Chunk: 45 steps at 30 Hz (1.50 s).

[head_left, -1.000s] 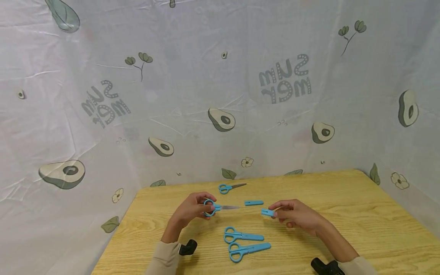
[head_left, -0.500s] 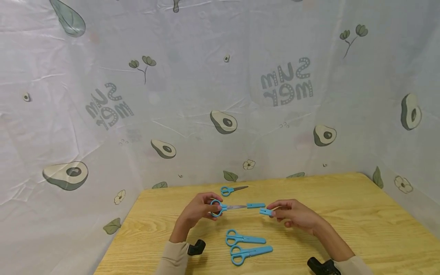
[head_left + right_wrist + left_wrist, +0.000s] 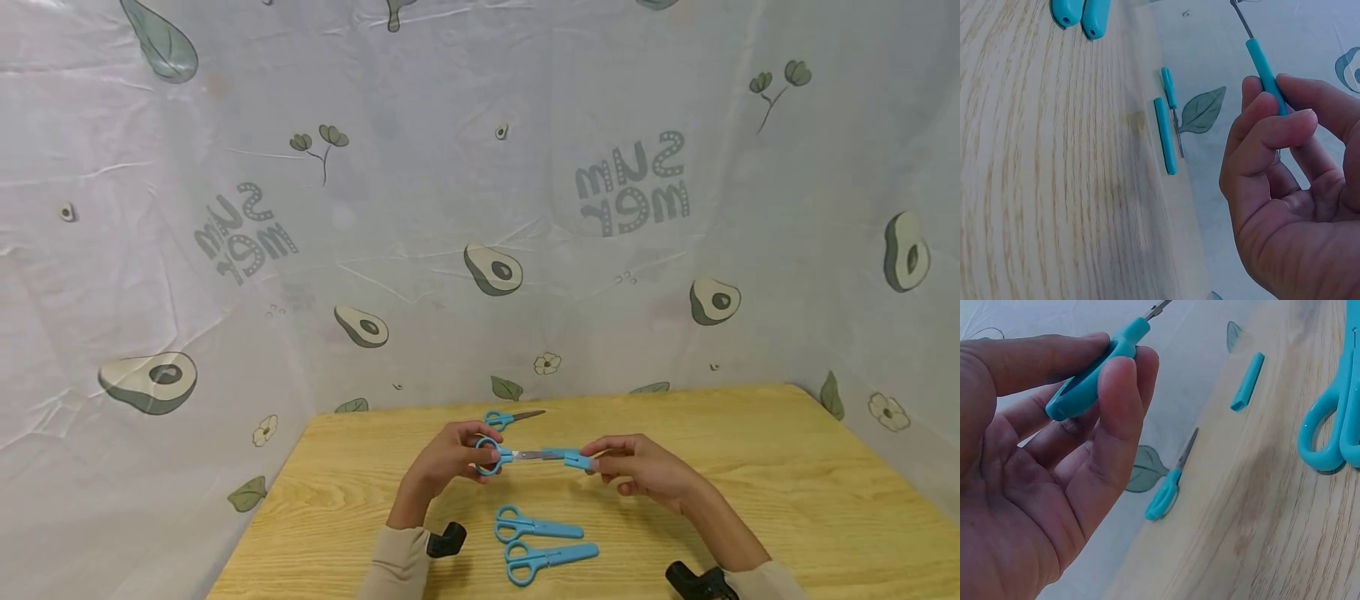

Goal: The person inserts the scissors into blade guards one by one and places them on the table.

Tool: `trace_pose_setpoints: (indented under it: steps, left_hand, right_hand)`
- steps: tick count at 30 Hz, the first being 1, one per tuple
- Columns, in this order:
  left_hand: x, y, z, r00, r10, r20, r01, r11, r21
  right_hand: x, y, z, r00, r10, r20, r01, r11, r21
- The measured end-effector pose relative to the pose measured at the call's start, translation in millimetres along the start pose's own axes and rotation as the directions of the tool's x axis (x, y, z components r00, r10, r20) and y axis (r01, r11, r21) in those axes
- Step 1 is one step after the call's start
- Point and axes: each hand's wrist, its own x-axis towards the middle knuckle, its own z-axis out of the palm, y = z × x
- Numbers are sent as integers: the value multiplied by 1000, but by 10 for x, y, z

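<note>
Left hand [image 3: 448, 458] is clamped on scissors [image 3: 506, 456], likely light, stiff, best held by the loops [image 3: 1084, 395]; a slick-looking sheath [image 3: 1265, 70] is pinched by the right hand [image 3: 651, 472].

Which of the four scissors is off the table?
The held pair in the left grip, its blades pointing towards the right grip. The other three lie on the table: the far pair bare-bladed, the two nearer pairs with covers on.
</note>
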Motion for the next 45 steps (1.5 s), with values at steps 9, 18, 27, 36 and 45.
trace_pose_setpoints:
  steps: [9,18,27,36,45]
  left_hand:
    - [3,-66,30,1000,-15,25,16,1000,-6]
    - [46,-13,31,1000,3,18,-4,1000,6]
    - [1,1,16,1000,-5,7,5,1000,1]
    - [17,-25,30,1000,-18,7,18,1000,6]
    - [70,-30,80,999,-28,20,28,1000,9]
  right_hand:
    - [-5,63,7,1000,14,-4,-14,1000,19]
    - [55,-46,26,1000,3,-24,-4,999,-37]
    - [62,-11,30,1000,3,-28,-4,1000,-22]
    - [57,-7,42,1000,1,-19,-1,1000,-3]
    - [66,13,46,1000,-13,13,13,1000,-11]
